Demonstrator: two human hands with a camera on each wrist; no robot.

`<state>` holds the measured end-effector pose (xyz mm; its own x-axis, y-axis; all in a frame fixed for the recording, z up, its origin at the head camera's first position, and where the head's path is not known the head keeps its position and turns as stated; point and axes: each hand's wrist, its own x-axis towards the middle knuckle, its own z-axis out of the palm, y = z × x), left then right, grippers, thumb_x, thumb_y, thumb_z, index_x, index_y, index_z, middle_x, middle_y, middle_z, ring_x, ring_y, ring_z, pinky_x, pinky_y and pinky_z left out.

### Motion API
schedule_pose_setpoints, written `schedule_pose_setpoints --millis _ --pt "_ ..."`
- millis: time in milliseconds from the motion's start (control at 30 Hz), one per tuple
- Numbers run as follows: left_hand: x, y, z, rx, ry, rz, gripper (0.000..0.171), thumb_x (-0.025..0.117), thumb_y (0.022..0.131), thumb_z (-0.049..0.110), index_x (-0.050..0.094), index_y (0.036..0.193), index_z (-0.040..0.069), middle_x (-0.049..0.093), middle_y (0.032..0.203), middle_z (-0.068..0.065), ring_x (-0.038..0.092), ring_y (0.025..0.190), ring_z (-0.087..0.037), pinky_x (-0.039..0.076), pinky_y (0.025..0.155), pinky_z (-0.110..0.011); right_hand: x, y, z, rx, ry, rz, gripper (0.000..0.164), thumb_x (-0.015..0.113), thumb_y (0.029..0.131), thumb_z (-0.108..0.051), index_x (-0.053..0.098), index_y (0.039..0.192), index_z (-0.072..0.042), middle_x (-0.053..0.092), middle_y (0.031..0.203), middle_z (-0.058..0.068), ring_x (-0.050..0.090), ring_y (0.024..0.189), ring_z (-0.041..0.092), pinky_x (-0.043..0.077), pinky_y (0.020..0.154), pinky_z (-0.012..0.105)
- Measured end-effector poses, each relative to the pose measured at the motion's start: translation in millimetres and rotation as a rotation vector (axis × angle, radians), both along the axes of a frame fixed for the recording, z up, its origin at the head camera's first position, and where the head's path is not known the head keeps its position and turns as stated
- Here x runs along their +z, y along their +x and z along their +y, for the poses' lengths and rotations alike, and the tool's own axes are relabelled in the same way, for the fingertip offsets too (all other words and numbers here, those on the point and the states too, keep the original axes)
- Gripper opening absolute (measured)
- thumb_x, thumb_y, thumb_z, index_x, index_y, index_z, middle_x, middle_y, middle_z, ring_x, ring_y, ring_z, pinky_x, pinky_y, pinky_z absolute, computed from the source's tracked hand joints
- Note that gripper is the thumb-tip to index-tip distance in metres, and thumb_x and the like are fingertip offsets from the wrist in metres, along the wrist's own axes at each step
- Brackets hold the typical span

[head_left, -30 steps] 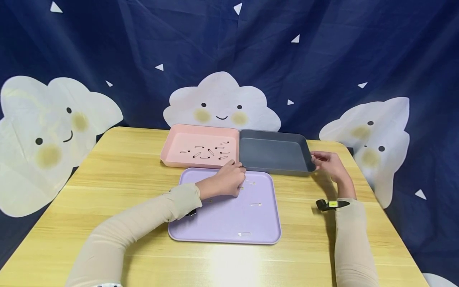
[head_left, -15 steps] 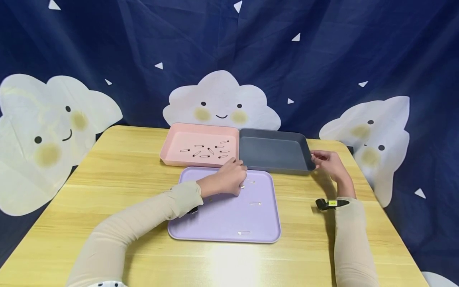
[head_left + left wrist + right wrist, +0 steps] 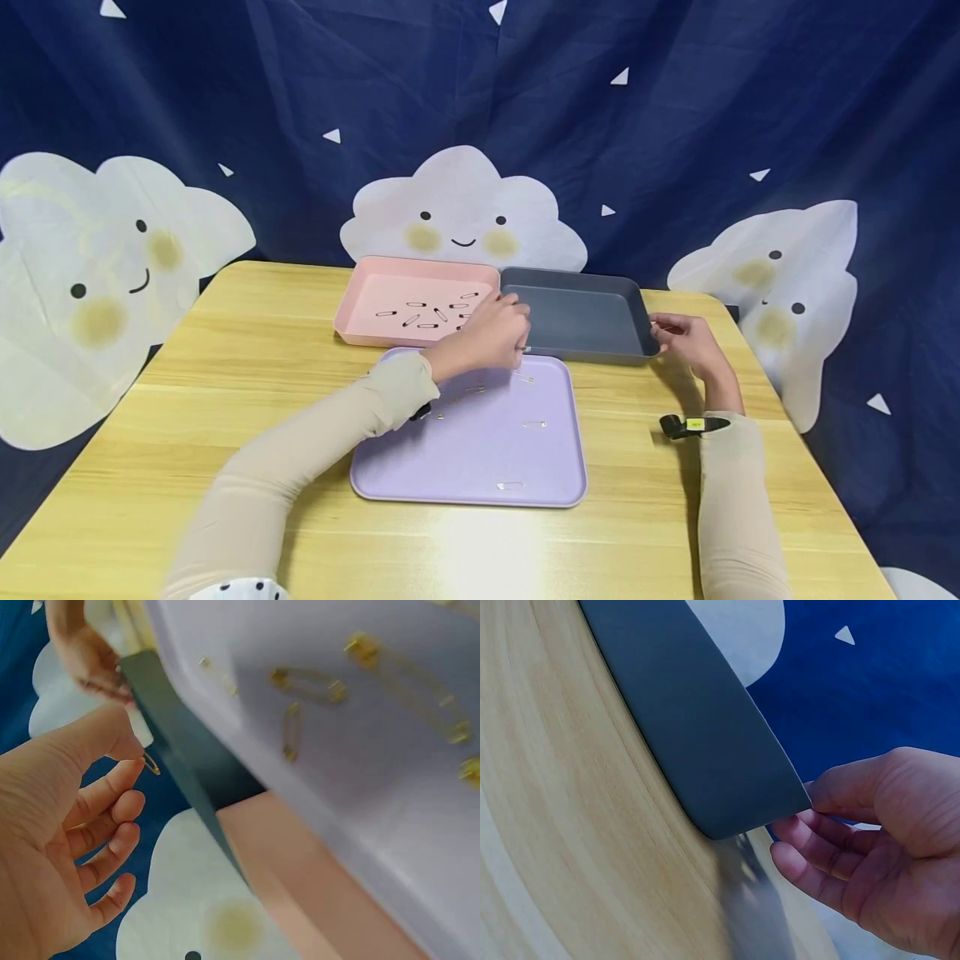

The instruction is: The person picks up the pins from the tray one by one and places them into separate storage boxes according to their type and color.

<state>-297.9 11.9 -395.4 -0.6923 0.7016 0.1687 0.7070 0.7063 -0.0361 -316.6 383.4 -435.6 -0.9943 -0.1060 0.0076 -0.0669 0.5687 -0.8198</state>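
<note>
My left hand (image 3: 493, 333) is raised over the near edges of the pink and dark grey trays. Between its thumb and index finger it pinches a small gold safety pin (image 3: 152, 763), with the other fingers loosely bent. At the far right, my right hand (image 3: 688, 340) holds the right end wall of the dark grey tray (image 3: 577, 321), thumb and fingers at the rim corner. Several gold safety pins (image 3: 534, 424) lie scattered on the lilac tray (image 3: 465, 462). Several black safety pins (image 3: 440, 315) lie in the pink tray (image 3: 378, 287), some hidden by my left hand.
The pink and grey trays stand side by side at the back of the wooden table (image 3: 247, 367), the lilac tray in front of them. Behind the table hangs a dark blue curtain (image 3: 420, 83) with cloud faces.
My left hand has lifted off the lilac tray with a safety pin and moved up and slightly right towards the grey tray. My right hand has stayed at the grey tray's end.
</note>
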Motion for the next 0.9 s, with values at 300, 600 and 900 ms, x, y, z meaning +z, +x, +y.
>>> schedule_pose_setpoints --millis 300,600,900 --pt "16.7 -25.5 10.7 0.071 0.086 0.086 0.005 0.069 0.075 0.021 0.073 0.076 0.023 0.063 0.092 0.007 0.051 0.090 -0.018 0.040 0.088 -0.036 1.5 0.5 0.3 0.001 -0.008 0.004 0.042 0.057 0.102 -0.006 0.053 0.137 0.016 0.063 0.100 0.003 0.059 0.069 0.000 0.057 0.063 0.022" --pt "17.1 -46.6 20.3 0.136 0.109 0.112 0.004 0.070 0.080 0.026 0.073 0.081 0.023 0.064 0.097 0.007 0.052 0.095 -0.018 0.040 0.092 -0.037 2.9 1.0 0.5 -0.002 -0.007 -0.017 0.044 0.057 0.102 -0.008 0.051 0.139 0.016 0.065 0.109 0.016 0.060 0.067 0.002 0.057 0.063 0.023" --pt "3.2 -62.3 31.6 0.157 0.067 0.141 0.005 0.069 0.080 0.027 0.073 0.081 0.024 0.060 0.101 0.005 0.050 0.099 -0.019 0.039 0.093 -0.037 -0.6 0.0 1.2 0.002 0.020 -0.011 0.043 0.056 0.103 -0.009 0.052 0.139 0.014 0.062 0.111 0.021 0.061 0.068 0.003 0.056 0.063 0.023"
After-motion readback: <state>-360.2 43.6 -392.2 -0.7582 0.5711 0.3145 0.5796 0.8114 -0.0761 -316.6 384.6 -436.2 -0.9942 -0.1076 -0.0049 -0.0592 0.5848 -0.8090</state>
